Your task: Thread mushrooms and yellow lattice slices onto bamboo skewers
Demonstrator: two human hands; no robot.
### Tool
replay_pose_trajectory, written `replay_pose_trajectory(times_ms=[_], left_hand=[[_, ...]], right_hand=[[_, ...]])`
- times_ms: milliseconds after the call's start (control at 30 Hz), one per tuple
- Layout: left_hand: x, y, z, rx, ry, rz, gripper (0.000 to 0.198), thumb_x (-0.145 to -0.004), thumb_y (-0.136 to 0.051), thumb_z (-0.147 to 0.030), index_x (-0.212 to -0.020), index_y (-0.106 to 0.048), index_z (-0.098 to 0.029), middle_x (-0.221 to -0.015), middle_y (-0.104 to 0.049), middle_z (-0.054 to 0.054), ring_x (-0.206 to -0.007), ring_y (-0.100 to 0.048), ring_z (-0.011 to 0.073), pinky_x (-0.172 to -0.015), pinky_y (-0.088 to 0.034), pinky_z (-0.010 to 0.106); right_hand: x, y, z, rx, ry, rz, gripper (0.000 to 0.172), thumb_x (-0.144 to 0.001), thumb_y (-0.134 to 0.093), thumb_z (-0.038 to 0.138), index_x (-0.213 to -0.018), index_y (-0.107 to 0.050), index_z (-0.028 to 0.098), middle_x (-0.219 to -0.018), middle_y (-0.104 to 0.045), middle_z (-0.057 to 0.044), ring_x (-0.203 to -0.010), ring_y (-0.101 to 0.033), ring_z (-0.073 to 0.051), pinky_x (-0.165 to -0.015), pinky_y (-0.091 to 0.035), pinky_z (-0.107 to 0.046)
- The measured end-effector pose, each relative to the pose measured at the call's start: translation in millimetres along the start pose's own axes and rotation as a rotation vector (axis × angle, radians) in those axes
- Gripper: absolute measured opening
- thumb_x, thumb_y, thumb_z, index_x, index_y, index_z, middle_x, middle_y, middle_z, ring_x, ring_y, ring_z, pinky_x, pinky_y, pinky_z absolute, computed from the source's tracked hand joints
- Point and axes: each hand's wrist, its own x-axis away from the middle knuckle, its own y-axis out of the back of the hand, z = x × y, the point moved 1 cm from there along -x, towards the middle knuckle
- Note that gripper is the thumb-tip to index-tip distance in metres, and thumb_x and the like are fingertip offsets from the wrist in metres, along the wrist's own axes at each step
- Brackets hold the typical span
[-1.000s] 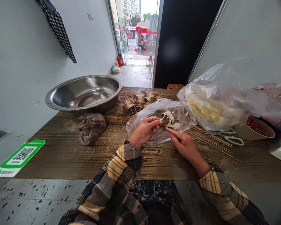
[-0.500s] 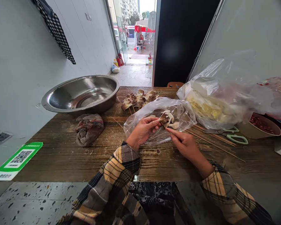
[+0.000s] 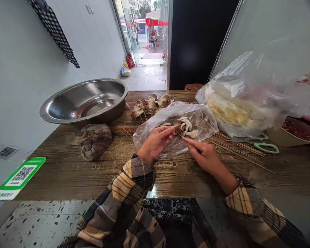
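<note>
Between thumb and fingers, my left hand (image 3: 157,140) pinches a brown-capped oyster mushroom (image 3: 178,128). A thin wooden skewer (image 3: 179,134) is gripped in my right hand (image 3: 205,155), its far end at the mushroom; whether it has gone in I cannot tell. Both hands are over a clear plastic bag (image 3: 160,119) that lies spread on the table with loose pale-stemmed mushrooms (image 3: 189,133) on it. Behind the bag sits a pile of skewered mushrooms (image 3: 151,103). More bare skewers (image 3: 237,151) lie to the right of my right hand.
A steel basin (image 3: 85,100) stands at the back left, with a rough dark lump (image 3: 95,141) before it. Green-handled scissors (image 3: 267,147) lie on the right near a bag of yellow food (image 3: 229,108) and a tub of red contents (image 3: 294,137). A QR-code card (image 3: 19,177) is at the left edge.
The camera view has shifted slightly. Both hands keep their hold on the mushroom and the skewer in nearly the same place over the bag.
</note>
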Motion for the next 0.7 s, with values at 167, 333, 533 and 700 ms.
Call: replay_pose_trajectory(times_ms=[167, 333, 533, 700], left_hand=[[-1, 0.5, 3, -0.014, -0.003, 0.001, 0.02, -0.07, -0.079, -0.021, -0.084, -0.071, -0.009, -0.073, -0.065, 0.003, -0.057, -0.053, 0.0032, -0.047, -0.036, 0.014], [-1, -0.9, 5, -0.04, -0.018, -0.002, 0.022, -0.065, -0.081, -0.021, -0.082, -0.07, -0.011, -0.071, -0.065, 0.002, -0.054, -0.051, 0.0032, -0.045, -0.033, 0.015], [1, -4.7, 8, -0.047, -0.017, 0.017, 0.024, -0.063, -0.083, -0.024, -0.078, -0.068, -0.012, -0.068, -0.063, 0.001, -0.052, -0.049, 0.004, -0.043, -0.029, 0.016], [3, -7.1, 14, -0.106, 0.015, 0.032, 0.026, -0.062, -0.084, -0.026, -0.075, -0.067, -0.012, -0.067, -0.062, 0.0, -0.053, -0.048, 0.0039, -0.047, -0.031, 0.017]], right_hand=[[-1, 0, -2, 0.0, 0.001, 0.006, 0.035, -0.092, -0.048, 0.026, -0.12, -0.069, 0.023, -0.113, -0.073, -0.005, -0.095, -0.072, -0.022, -0.085, -0.056, -0.033], [-2, -1, 0, 0.022, -0.023, 0.01, 0.036, -0.092, -0.048, 0.027, -0.12, -0.07, 0.021, -0.106, -0.076, -0.005, -0.086, -0.073, -0.02, -0.08, -0.055, -0.031], [-3, -7, 4, 0.071, -0.029, -0.038, 0.032, -0.092, -0.046, 0.027, -0.112, -0.071, 0.02, -0.09, -0.076, -0.005, -0.075, -0.07, -0.019, -0.072, -0.052, -0.029], [-9, -9, 7, 0.058, -0.042, -0.055, 0.026, -0.092, -0.046, 0.029, -0.102, -0.067, 0.018, -0.083, -0.073, -0.005, -0.069, -0.065, -0.018, -0.065, -0.046, -0.028]])
